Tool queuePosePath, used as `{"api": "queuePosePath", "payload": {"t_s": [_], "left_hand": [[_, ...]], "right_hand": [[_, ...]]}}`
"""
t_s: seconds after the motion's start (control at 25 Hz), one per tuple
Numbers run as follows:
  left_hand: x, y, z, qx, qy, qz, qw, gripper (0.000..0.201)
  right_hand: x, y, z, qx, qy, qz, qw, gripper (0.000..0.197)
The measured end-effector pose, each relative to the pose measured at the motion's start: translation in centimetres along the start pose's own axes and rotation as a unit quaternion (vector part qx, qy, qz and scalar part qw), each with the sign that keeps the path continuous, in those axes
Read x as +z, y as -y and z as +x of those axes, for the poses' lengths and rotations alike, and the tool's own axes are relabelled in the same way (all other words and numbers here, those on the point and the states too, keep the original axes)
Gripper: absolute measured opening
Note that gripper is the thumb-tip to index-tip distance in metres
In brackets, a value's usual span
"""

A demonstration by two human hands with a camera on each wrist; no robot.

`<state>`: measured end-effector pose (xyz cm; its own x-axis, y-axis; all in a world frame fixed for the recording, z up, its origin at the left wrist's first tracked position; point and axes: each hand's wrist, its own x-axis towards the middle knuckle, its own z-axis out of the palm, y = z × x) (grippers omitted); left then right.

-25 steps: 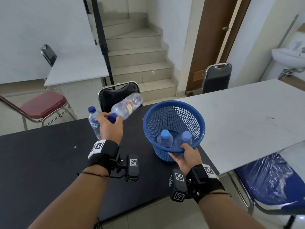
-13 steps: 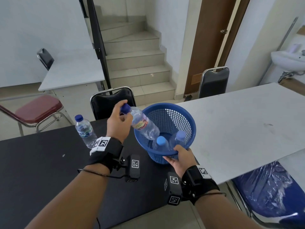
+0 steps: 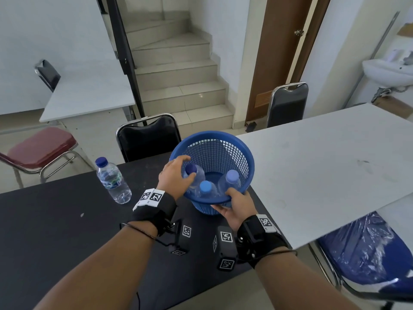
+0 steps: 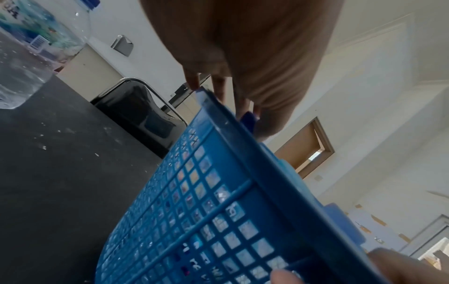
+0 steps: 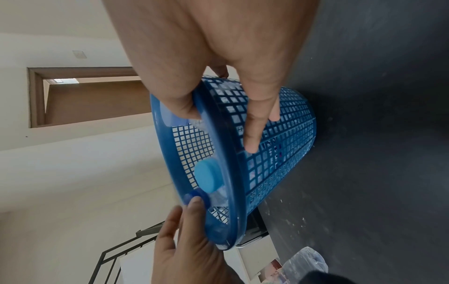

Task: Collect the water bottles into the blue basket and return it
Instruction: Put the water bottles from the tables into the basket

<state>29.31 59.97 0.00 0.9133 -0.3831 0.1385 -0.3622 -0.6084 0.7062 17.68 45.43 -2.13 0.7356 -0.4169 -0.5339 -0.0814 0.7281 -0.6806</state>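
The blue mesh basket (image 3: 223,151) stands tilted toward me on the black table (image 3: 55,231). My right hand (image 3: 231,201) grips its near rim, thumb inside and fingers (image 5: 252,124) on the outer mesh. My left hand (image 3: 182,170) reaches over the left rim and holds a clear water bottle (image 3: 197,176) by its dark blue cap (image 5: 194,196), upright inside the basket. Beside it in the basket stand a bottle with a light blue cap (image 3: 206,188) and one with a lilac cap (image 3: 231,177). Another water bottle (image 3: 112,182) stands on the black table, left of my left hand.
A white table (image 3: 324,164) adjoins the black one on the right. A black chair (image 3: 147,137) is tucked behind the basket, a red chair (image 3: 40,146) sits at the left, and a blue plastic-wrapped chair (image 3: 362,249) at the lower right. Stairs rise behind.
My left hand has swung the bottle from the air left of the basket over the rim and lowered it upright inside. My right hand has kept its grip on the basket.
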Motion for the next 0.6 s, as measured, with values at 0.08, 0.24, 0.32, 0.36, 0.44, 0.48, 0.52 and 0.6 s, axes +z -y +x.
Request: {"api": "queuePosePath", "payload": {"t_s": [0.08,0.24,0.32,0.36,0.44,0.48,0.52,0.6], "left_hand": [[1.6,-1.3,0.4,0.021,-0.020,-0.027,0.999,0.052],[4.6,-3.5,1.5,-0.081,-0.033,-0.039,0.995,0.057],[6.0,-4.5,1.8,-0.107,-0.023,0.003,0.994,0.059],[7.0,-5.3,1.9,-0.107,-0.019,0.017,0.994,0.059],[9.0,-6.8,2.3,-0.117,-0.018,0.009,0.993,0.059],[10.2,-7.5,2.6,-0.123,-0.017,-0.006,0.992,0.060],[11.3,-8.1,2.9,-0.125,-0.011,-0.015,0.992,0.061],[14.4,-9.7,3.2,-0.104,0.052,-0.009,0.993,0.062]], "right_hand": [[-2.3,1.1,-0.4,-0.019,-0.023,0.021,0.999,0.047],[-7.7,3.6,-2.2,-0.068,-0.076,0.087,0.991,0.044],[-10.0,4.7,-3.1,-0.091,-0.099,0.109,0.985,0.040],[-11.4,5.2,-3.5,-0.102,-0.114,0.121,0.981,0.039],[-13.8,6.1,-4.3,-0.122,-0.139,0.141,0.973,0.040],[-15.2,6.6,-4.7,-0.131,-0.154,0.151,0.968,0.041],[-16.3,6.9,-5.1,-0.136,-0.165,0.160,0.964,0.041],[-19.3,7.7,-6.0,-0.152,-0.194,0.181,0.952,0.042]]}}
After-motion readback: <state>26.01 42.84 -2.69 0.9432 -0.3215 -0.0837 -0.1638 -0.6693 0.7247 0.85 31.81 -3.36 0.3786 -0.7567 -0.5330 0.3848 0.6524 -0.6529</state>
